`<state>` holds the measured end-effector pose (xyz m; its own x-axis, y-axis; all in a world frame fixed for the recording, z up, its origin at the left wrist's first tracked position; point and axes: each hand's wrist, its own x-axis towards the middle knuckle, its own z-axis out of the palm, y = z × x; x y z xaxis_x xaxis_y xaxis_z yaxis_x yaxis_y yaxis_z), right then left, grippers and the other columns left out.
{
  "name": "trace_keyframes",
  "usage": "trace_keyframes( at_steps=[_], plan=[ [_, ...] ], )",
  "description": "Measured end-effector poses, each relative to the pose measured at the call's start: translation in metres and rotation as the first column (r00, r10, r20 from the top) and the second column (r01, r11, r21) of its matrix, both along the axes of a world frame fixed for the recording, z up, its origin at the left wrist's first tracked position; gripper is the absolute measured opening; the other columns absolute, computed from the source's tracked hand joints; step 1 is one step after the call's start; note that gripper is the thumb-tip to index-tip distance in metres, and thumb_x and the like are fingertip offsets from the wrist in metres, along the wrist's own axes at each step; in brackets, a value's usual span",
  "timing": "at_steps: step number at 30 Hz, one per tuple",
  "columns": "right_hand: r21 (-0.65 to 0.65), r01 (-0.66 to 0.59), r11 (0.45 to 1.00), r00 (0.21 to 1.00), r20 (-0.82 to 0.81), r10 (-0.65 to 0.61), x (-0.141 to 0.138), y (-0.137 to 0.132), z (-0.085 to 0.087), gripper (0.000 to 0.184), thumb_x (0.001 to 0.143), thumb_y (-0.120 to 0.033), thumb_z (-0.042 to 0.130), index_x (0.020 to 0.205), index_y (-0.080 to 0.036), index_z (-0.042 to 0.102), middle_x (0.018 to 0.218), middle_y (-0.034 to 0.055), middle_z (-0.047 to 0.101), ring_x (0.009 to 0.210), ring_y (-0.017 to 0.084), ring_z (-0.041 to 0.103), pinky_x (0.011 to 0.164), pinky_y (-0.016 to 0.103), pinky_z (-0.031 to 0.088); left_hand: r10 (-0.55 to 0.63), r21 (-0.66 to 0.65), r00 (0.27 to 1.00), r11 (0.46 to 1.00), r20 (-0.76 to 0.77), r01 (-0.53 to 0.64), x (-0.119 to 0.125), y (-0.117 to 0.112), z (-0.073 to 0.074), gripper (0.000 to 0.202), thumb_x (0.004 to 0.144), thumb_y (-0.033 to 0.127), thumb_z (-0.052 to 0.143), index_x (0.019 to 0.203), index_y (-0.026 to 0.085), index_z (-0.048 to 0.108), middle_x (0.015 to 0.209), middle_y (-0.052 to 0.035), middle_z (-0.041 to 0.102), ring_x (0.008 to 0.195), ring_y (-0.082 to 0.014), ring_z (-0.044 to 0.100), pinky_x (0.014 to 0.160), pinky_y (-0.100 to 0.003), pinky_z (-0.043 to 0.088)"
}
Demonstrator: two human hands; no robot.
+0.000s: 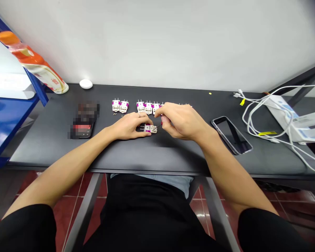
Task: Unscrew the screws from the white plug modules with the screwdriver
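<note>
One plug (pixel 148 128) gripped by left fingers (pixel 143 134), screwdriver (pixel 161 123) by right fingers (pixel 166 109), tabletop (pixel 147 154) front edge open

I can see a small white plug (pixel 150 129) with magenta parts low on the dark counter (pixel 147 155), its thin metal prongs pointing toward the left palm, pinched between the thumb and fingers of the left grip (pixel 130 126). A slim screwdriver (pixel 161 123) slants down to the plug's far end, its reddish handle mostly hidden inside the right grip (pixel 182 120); whether its tip touches a screw, I can't tell.
</note>
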<state>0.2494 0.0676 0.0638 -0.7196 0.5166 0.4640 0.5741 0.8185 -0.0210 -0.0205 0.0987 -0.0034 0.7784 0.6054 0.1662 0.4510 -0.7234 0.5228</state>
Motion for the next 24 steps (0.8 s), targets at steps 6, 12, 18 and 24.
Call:
trace_keyframes(
  at_steps=[6,12,18,24],
  plan=[
    [-0.028,-0.041,0.999,0.999,0.005,0.041,0.0011,0.0007,0.0027,0.025,0.107,-0.019,0.048,0.121,-0.019,0.068,0.098,0.0085,0.077,0.084,0.024,0.067,0.070,0.034,0.043,-0.007,0.008,1.000,1.000,0.001,0.007,-0.0004,0.0000,0.0004,0.042,0.108,0.058,0.070,0.133,0.025,0.078,0.132,-0.0101,0.079,0.110,-0.0276,0.073,0.095,-0.036,0.053],
    [-0.108,-0.040,0.993,0.999,-0.007,0.039,0.0041,0.0009,0.0041,0.028,0.104,-0.011,0.045,0.118,-0.021,0.067,0.096,0.0056,0.075,0.080,0.021,0.065,0.071,0.033,0.045,-0.001,0.011,1.000,1.000,0.000,0.001,-0.0005,0.0005,-0.0011,0.043,0.108,0.059,0.070,0.134,0.025,0.078,0.131,-0.0096,0.078,0.107,-0.0271,0.072,0.093,-0.036,0.051],
    [-0.029,-0.090,0.996,0.996,-0.003,0.090,0.0049,0.0030,0.0016,0.022,0.107,-0.018,0.048,0.116,-0.020,0.068,0.097,0.0071,0.077,0.082,0.023,0.065,0.073,0.035,0.045,-0.012,0.008,1.000,1.000,0.003,0.012,-0.0008,0.0010,-0.0010,0.045,0.109,0.058,0.069,0.136,0.022,0.078,0.132,-0.0108,0.078,0.110,-0.0276,0.072,0.096,-0.037,0.051],
    [0.027,-0.053,0.998,0.999,-0.011,0.053,0.0046,0.0023,-0.0008,0.025,0.102,-0.010,0.047,0.111,-0.021,0.068,0.091,0.0040,0.076,0.076,0.020,0.065,0.065,0.032,0.039,-0.010,0.023,1.000,1.000,0.016,0.010,-0.0008,0.0004,-0.0015,0.044,0.109,0.059,0.070,0.133,0.023,0.078,0.129,-0.0100,0.079,0.107,-0.0266,0.072,0.094,-0.036,0.051]
  ],
)
